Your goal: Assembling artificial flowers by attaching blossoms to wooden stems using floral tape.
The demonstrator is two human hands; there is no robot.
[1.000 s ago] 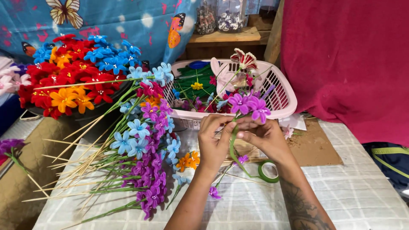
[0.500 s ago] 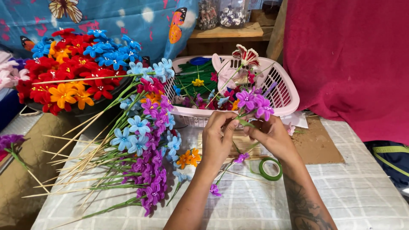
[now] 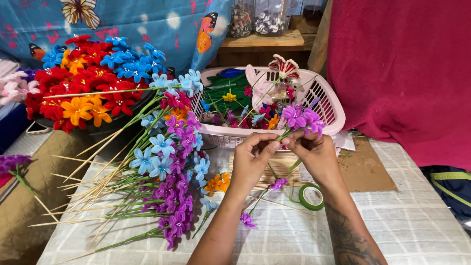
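**Purple flower sprig pinched between both hands above the table**

Nearest the camera, the checked cloth of the table (image 3: 392, 230) is seen, with a roll of green tape (image 3: 311, 196) lying just beside the right wrist and a few loose purple blossoms (image 3: 247, 220) near the left forearm. Above these, the left hand (image 3: 250, 159) and the right hand (image 3: 316, 154) are held close together; the fingers of both are closed narrowly on the thin green stem of a purple flower sprig (image 3: 301, 118), whose blooms are raised up and to the right of the knuckles. To the left, a heap of finished flowers on sticks (image 3: 167, 167), blue, purple and orange, is spread across the table. Farther back, a pink basket (image 3: 328, 105) filled with stems and small blooms is set, and beyond it a bunch of red, orange and blue flowers (image 3: 83, 78) is stood against a butterfly-print cloth.

For the wrapping to be done well, the stem is best kept pinched firmly, judged from the grip, and turned evenly so that the blooms are not crushed
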